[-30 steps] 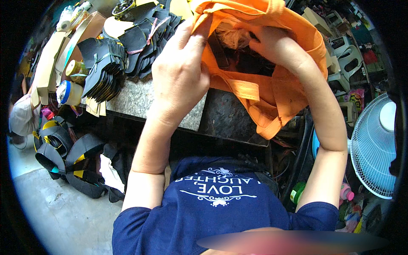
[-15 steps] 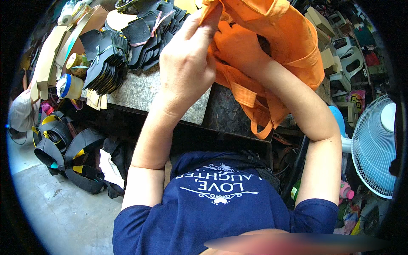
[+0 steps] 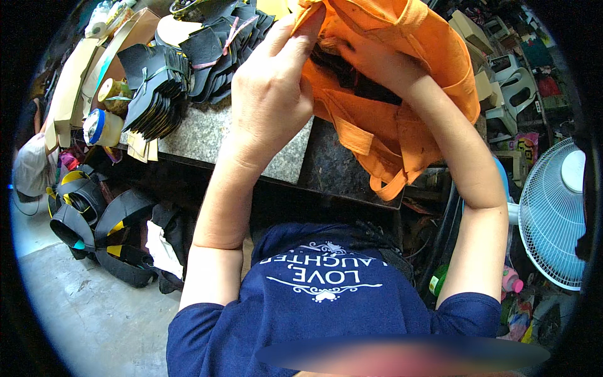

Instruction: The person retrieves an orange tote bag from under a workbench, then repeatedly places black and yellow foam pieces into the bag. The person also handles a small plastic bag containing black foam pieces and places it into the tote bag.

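An orange fabric bag [image 3: 449,75] with looped handles lies over the far right part of the workbench, its mouth facing me. My left hand [image 3: 273,88] pinches the bag's upper left edge between thumb and fingers and holds it up. Inside the mouth is my right hand [image 3: 374,60], reaching in over dark contents [image 3: 358,78] that I cannot make out. Its fingertips are partly hidden in the bag's shadow, so their grip does not show. One orange handle [image 3: 389,182] hangs over the bench's front edge.
Tied stacks of black cut pieces [image 3: 157,88] lie on the bench [image 3: 207,135] at left, beside a blue-rimmed jar [image 3: 102,127] and a yellowish roll [image 3: 114,94]. Black curved pieces [image 3: 119,220] rest on the floor at left. A fan [image 3: 553,213] stands at right, near plastic chairs [image 3: 518,94].
My right hand has shifted up and right within the bag, and the mouth now gapes wider, exposing dark contents. My left hand has moved slightly left, still gripping the edge.
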Tool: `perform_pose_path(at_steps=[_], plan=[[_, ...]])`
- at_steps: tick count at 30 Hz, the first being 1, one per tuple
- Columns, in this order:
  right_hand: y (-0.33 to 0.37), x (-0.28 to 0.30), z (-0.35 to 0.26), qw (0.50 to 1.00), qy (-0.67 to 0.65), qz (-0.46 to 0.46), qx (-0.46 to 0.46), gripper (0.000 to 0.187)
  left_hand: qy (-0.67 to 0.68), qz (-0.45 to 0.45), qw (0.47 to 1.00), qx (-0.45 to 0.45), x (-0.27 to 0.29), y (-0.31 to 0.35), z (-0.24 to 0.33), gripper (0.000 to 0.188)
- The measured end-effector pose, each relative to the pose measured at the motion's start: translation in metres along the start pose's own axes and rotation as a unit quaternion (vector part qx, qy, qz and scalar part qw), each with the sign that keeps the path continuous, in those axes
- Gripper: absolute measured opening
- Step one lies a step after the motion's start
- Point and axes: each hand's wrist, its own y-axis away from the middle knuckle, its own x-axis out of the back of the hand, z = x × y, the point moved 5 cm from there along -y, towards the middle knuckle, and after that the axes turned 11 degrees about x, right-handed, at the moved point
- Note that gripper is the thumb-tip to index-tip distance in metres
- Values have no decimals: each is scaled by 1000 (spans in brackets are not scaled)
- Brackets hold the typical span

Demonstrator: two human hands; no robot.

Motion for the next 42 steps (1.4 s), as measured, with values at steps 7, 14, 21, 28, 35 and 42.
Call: perform_pose_path(at_steps=[7, 14, 21, 28, 35, 42], plan=[[-27, -16, -34, 990, -129, 47, -9, 33, 50, 5, 998, 22, -4, 3, -4, 70], [-14, -19, 15, 937, -322, 81, -109, 42, -34, 24, 999, -10, -4, -2, -13, 62], [14, -9, 76, 910, -377, 50, -167, 53, -21, -2, 999, -24, -5, -10, -4, 31], [30, -19, 85, 877, -438, 46, -189, 64, -36, 15, 999, -36, -12, -19, 3, 58], [48, 4, 72, 925, -348, -51, -143, 77, -67, 35, 997, -28, -13, -21, -2, 51], [61, 20, 85, 957, -234, -99, -138, 71, -35, 37, 998, -47, -13, -29, 7, 39]])
